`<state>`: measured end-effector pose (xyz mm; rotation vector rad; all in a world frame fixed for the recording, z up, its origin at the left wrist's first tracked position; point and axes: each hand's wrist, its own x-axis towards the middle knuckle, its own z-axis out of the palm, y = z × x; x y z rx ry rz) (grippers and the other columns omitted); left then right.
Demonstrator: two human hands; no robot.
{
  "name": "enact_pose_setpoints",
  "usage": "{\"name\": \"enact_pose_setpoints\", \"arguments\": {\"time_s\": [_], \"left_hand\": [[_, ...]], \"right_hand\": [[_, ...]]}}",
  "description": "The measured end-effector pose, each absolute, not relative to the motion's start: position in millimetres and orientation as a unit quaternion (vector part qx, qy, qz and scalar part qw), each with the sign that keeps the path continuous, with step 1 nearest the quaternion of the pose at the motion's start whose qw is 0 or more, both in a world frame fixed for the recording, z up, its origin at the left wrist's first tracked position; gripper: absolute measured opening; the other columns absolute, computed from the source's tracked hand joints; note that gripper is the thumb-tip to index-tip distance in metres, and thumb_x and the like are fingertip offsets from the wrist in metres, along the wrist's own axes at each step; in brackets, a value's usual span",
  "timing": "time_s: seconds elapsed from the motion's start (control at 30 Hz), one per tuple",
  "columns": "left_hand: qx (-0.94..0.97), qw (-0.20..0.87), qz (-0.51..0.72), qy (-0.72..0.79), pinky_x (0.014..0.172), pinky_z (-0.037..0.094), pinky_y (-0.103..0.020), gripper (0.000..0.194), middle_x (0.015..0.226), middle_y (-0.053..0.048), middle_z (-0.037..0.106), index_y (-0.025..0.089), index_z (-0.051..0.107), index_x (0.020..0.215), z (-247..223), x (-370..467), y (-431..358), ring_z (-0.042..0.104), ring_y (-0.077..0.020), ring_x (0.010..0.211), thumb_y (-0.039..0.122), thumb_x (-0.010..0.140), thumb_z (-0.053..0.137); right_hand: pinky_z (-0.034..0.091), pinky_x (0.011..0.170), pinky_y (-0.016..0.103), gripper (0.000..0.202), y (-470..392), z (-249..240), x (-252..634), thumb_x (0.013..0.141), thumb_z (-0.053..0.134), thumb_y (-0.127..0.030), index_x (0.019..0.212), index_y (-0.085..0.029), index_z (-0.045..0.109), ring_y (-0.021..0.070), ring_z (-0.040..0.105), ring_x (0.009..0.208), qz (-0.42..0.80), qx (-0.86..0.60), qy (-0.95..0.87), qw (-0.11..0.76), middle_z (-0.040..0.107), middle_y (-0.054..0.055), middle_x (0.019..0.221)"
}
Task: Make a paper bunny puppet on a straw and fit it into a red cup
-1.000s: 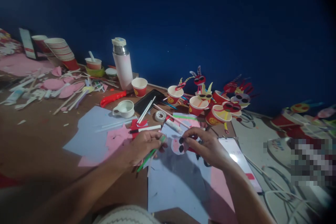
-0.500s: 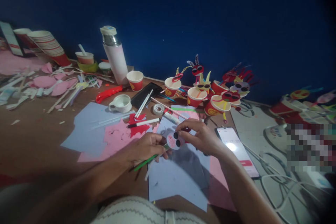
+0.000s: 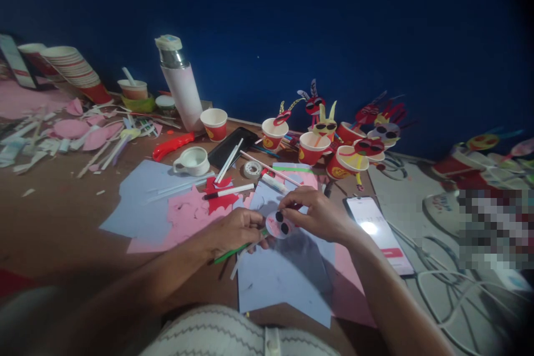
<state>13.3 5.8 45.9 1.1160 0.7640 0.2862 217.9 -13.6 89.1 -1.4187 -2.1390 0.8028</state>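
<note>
My left hand (image 3: 242, 232) is closed around a green strip (image 3: 230, 253) and a pale strip (image 3: 236, 268) that stick out below it. Its fingers also pinch the left edge of a small round paper face (image 3: 274, 225), pale with pink marks and two black ovals for eyes. On the upper right edge of this face, at the black ovals, my right hand (image 3: 306, 211) presses with thumb and finger closed. Beneath both hands lies a sheet of light blue paper (image 3: 283, 289). A white marker with a black cap (image 3: 229, 193) rests just beyond my left hand.
Several red cups with paper creatures (image 3: 312, 147) stand at the back right. A lit phone (image 3: 379, 233) lies right of my right arm, near cables. Behind are a tape roll (image 3: 252, 169), a white cup (image 3: 194, 161), a red cutter (image 3: 172, 146), a flask (image 3: 182, 89) and paper scraps (image 3: 70, 129).
The camera view has shifted slightly. Both hands stay on the paper face, which has tilted a little; the grip looks the same.
</note>
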Motion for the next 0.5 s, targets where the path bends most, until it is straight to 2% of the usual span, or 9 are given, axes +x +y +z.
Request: {"name": "enact_pose_setpoints", "arguments": {"time_s": [0.2, 0.5], "left_hand": [[0.519, 0.769, 0.128, 0.35, 0.044, 0.039, -0.019, 0.019, 0.065, -0.004, 0.068, 0.013, 0.069, 0.073, 44.7, 13.3, 4.7, 0.055, -0.011, 0.051, 0.011, 0.06, 0.056], [0.524, 0.766, 0.12, 0.352, 0.045, 0.038, -0.019, 0.021, 0.063, -0.003, 0.068, 0.013, 0.069, 0.073, 44.1, 12.2, 5.2, 0.049, -0.0078, 0.045, 0.01, 0.059, 0.053]], "right_hand": [[0.043, 0.077, 0.026, 0.018, -14.0, 89.5, 216.1, 0.077, 0.055, -0.013, 0.079, -0.023, 0.069, 0.0131, 0.062, 0.072, 0.269, -0.514, -0.788, 0.205, 0.069, -0.003, 0.073], [0.042, 0.074, 0.025, 0.018, -15.6, 90.8, 211.5, 0.075, 0.056, -0.01, 0.078, -0.022, 0.07, 0.0131, 0.062, 0.072, 0.247, -0.526, -0.791, 0.189, 0.069, -0.003, 0.072]]}}
